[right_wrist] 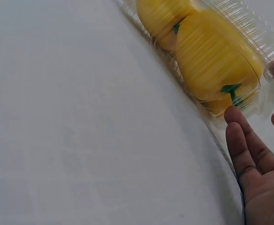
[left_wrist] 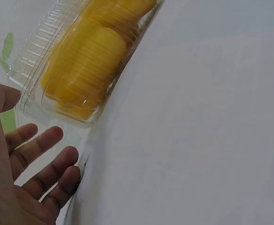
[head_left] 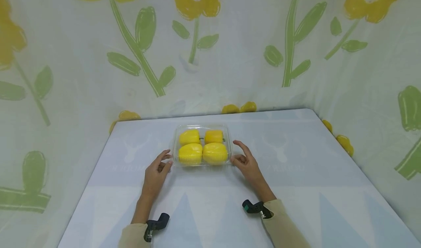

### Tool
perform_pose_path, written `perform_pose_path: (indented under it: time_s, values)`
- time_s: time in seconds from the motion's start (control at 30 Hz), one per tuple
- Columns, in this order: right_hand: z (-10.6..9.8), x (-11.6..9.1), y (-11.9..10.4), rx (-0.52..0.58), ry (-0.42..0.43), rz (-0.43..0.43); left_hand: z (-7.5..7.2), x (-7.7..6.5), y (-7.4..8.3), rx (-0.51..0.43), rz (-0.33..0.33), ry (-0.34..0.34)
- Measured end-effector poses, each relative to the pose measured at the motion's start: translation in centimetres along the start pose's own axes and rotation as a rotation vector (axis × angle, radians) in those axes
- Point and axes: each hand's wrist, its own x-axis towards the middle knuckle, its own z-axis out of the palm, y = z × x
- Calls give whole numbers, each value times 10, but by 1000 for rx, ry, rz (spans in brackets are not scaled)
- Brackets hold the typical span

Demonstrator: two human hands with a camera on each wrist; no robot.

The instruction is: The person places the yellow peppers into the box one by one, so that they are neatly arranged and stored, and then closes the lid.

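A clear plastic box point(head_left: 203, 164) with a ribbed rim stands near the back middle of the table. Inside lie several yellow bell peppers point(head_left: 215, 153), green stems showing on some. At the box's left end is my left hand point(head_left: 154, 178), fingers spread loosely and thumb tip right at the rim in the left wrist view. My right hand point(head_left: 250, 171) is at the opposite end, its thumb at the rim and its other fingers extended beside the box wall. Neither hand curls round the box. In the right wrist view one pepper point(right_wrist: 216, 56) shows its green stem near my fingertips.
The white table point(head_left: 204, 207) carries pale blue triangles and faint lettering. Behind and beside it hangs a white cloth point(head_left: 230, 65) printed with yellow flowers and green leaves. A black wrist camera point(head_left: 158, 224) is strapped to my left wrist, another point(head_left: 256, 207) to my right.
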Motion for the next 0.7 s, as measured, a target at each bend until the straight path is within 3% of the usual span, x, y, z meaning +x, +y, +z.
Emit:
perform_pose_path:
  time_s: [0.33, 0.47, 0.7]
  values:
    - [-2, 1, 2, -52, 16, -97, 3, 2, 5, -37, -122, -26]
    - [-2, 0, -1, -59, 10, -114, 4, 3, 6, -115, -182, -40]
    - [-1, -8, -29, -33, -30, -134, 5, 3, 8, -267, -278, -48]
